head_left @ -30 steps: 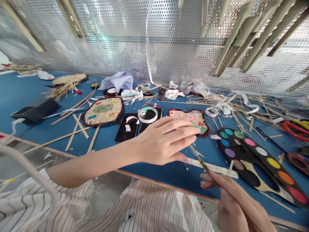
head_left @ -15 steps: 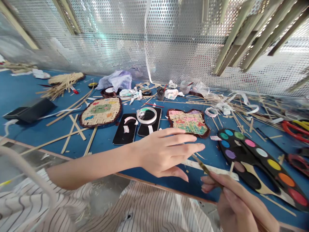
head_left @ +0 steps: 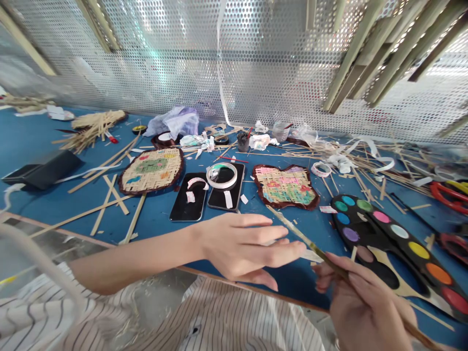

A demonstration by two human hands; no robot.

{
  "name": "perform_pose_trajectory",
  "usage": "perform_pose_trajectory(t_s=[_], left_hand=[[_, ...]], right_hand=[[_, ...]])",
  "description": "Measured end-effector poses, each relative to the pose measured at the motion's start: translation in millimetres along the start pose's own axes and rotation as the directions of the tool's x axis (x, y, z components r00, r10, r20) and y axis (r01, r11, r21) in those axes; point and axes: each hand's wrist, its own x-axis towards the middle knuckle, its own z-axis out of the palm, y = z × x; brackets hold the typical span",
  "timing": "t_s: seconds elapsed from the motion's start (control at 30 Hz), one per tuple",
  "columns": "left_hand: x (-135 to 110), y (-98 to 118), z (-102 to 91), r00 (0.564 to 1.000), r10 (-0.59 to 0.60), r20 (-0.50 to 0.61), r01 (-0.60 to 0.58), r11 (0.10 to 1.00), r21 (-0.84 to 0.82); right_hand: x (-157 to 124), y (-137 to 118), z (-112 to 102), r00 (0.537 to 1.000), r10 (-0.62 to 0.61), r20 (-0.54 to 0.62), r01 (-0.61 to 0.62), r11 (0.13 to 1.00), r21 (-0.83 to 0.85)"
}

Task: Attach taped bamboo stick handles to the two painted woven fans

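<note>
Spreading under the hands: blue surface, littered with bamboo strips and shavings.
Behind the surface, beyond the hands: perforated metal panel, pale slats slanting across its upper right.
Ahead of the hands: woven bamboo mat, lobed, brown-edged, patched with pink, green and yellow paint; a second painted mat farther left.
Beyond the left hand: two black phones, a roll of white tape lying on the right one.
Beyond the right hand: watercolour palette, round wells of many colours.
Right hand: pinches a long paintbrush, its tip pointing up near the mat's lower edge, not touching.
Left hand: palm down, fingers loosely spread, holding nothing, hovering over the surface.
Hands: apart, fingertips near each other.
</note>
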Motion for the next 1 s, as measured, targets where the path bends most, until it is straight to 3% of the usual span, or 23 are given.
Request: perform_pose_trajectory(t_s=[0.13, 0.27, 0.6, 0.77, 0.9, 1.0], left_hand=[[-0.6, -7.2, -3.8, 0.992, -0.121, -0.034, 0.123, 0.992, 0.039], [-1.4, -12.4, -1.4, 0.993, -0.12, -0.024, 0.121, 0.991, 0.064], [-7.1, -13.3, -1.9, 1.0, 0.017, 0.012, -0.018, 0.993, 0.116], [-8.0, -20.3, -0.6, 0.984, 0.17, 0.06, -0.178, 0.967, 0.18], [-11.4, -29.3, 0.2, 0.973, 0.175, 0.154, -0.162, 0.982, -0.094], [-14.4, -35.5, -4.1, 0.98, 0.146, 0.138, -0.098, 0.947, -0.306]], right_hand=[[4.9, 1.6, -4.8, 0.999, 0.009, 0.05, -0.012, 0.998, 0.061], [8.2, 2.0, -8.9, 0.995, -0.006, 0.1, 0.0, 0.998, 0.06], [9.0, -1.9, -7.0, 0.995, 0.091, 0.045, -0.095, 0.989, 0.116], [12.9, -6.7, -6.5, 0.971, 0.236, 0.026, -0.237, 0.957, 0.167], [17.4, -11.6, -1.3, 0.947, 0.317, -0.043, -0.301, 0.929, 0.214], [19.0, -12.8, 0.1, 0.938, 0.32, -0.134, -0.284, 0.93, 0.234]])
